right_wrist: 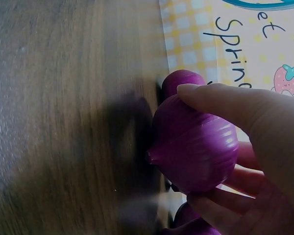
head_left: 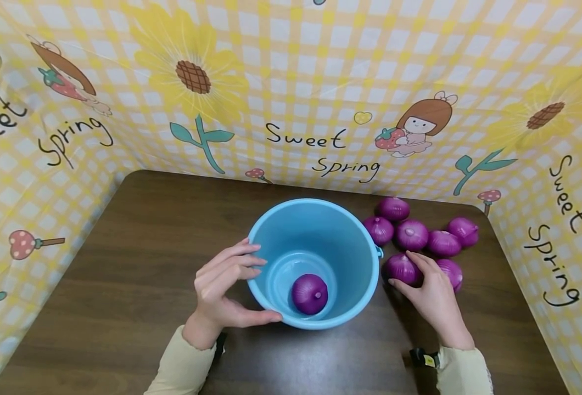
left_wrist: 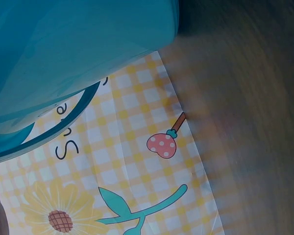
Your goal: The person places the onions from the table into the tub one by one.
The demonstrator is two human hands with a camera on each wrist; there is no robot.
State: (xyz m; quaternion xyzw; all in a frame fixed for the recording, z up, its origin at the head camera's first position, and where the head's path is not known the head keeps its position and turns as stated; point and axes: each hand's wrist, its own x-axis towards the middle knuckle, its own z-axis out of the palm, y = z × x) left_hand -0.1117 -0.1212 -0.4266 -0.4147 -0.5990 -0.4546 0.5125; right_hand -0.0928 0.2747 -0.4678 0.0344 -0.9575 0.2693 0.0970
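A light blue plastic bucket (head_left: 306, 227) stands upright in the middle of the table. My left hand (head_left: 222, 282) holds it by the left side, fingertips at the rim and thumb along the front edge. One red onion (head_left: 309, 294) lies on the bucket's floor. To the right of the bucket, my right hand (head_left: 435, 293) grips another red onion between thumb and fingers. In the right wrist view this onion (right_wrist: 196, 142) shows its pointed tip toward the tabletop side. The bucket's outer wall (left_wrist: 88, 44) fills the upper left of the left wrist view.
Several more red onions (head_left: 412, 236) cluster behind and beside my right hand, near the table's back right corner. A checked cloth (head_left: 291, 99) with flowers and lettering rises around the brown wooden table (head_left: 138, 263). The bucket's handle joint (head_left: 379, 252) sticks out on its right.
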